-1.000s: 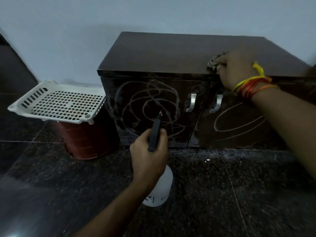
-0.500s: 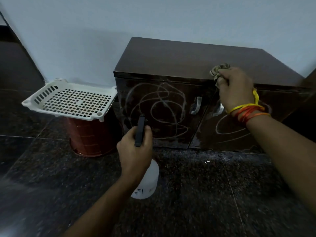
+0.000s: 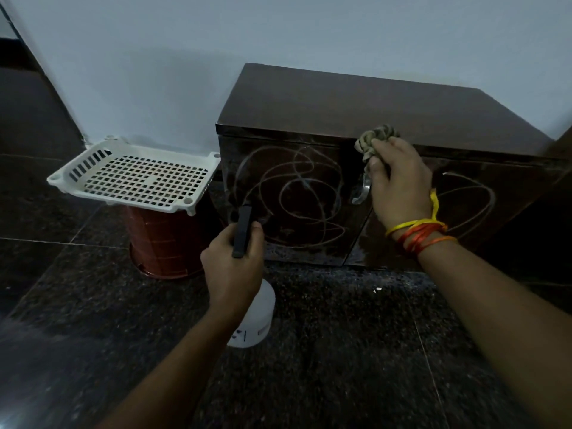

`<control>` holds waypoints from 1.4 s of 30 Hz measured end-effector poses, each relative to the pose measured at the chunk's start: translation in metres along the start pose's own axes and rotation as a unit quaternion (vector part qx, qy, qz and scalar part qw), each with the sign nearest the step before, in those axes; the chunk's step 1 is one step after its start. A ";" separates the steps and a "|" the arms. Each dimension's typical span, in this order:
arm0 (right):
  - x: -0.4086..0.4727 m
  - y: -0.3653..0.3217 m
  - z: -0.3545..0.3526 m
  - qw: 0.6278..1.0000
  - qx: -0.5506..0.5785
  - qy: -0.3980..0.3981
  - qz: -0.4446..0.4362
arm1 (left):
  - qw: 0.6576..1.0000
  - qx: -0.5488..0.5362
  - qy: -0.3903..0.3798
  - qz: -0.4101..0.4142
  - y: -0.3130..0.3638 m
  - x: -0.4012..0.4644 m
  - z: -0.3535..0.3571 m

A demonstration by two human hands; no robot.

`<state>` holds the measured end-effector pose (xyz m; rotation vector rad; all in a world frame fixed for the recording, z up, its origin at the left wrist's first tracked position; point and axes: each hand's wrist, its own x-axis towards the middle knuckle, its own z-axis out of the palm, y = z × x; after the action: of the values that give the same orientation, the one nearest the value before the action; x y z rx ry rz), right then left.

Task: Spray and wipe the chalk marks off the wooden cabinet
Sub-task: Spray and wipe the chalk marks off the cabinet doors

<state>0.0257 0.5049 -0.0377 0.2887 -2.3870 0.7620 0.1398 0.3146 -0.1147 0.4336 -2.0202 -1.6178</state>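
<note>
While the chalk is unwiped: we judge the spraying step to be in hand. Chalk marks (image 3: 291, 196) loop all over the left door of the cabinet (image 3: 356, 103), and more loops cross the right door.
Next move: we think the cloth (image 3: 374, 140) must come down onto the left door and rub across the loops. Another squirt may be needed first; we cannot tell.
Left hand (image 3: 232, 270): clenched round the head of the spray bottle (image 3: 253, 320), low in the centre of the frame. The black nozzle points at the left door, close to its lower corner. We cannot tell whether the white body rests on the floor (image 3: 340, 366).
Right hand (image 3: 399, 184): grasping the bunched cloth at the cabinet's top front edge, just above a metal handle (image 3: 362, 193). We cannot tell whether cloth meets wood.
Cabinet: centre right of the frame, on the dark floor against the pale wall. Its lower door fronts glisten as if wet.
Beside it: a white basket (image 3: 136, 178) sits on an upturned reddish bucket (image 3: 161, 243), left of the frame.
</note>
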 end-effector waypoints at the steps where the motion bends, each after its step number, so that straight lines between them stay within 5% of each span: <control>1: -0.005 -0.002 0.002 1.000 0.005 -0.001 0.006 | 1.000 0.005 -0.004 0.005 -0.001 -0.001 0.000; 25: -0.046 0.017 -0.012 0.996 0.018 0.043 0.078 | 0.969 0.144 -0.194 0.053 -0.041 -0.036 0.037; 32: -0.048 0.015 -0.009 0.995 0.019 0.027 0.089 | 0.960 0.213 -0.177 0.035 -0.059 -0.036 0.018; 42: -0.056 0.005 0.005 0.995 0.035 -0.007 0.088 | 0.982 0.171 -0.060 -0.062 -0.073 -0.026 -0.012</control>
<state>0.0655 0.5071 -0.0773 0.1124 -2.4250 0.9291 0.1629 0.3010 -0.1886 0.6086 -2.4170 -1.3937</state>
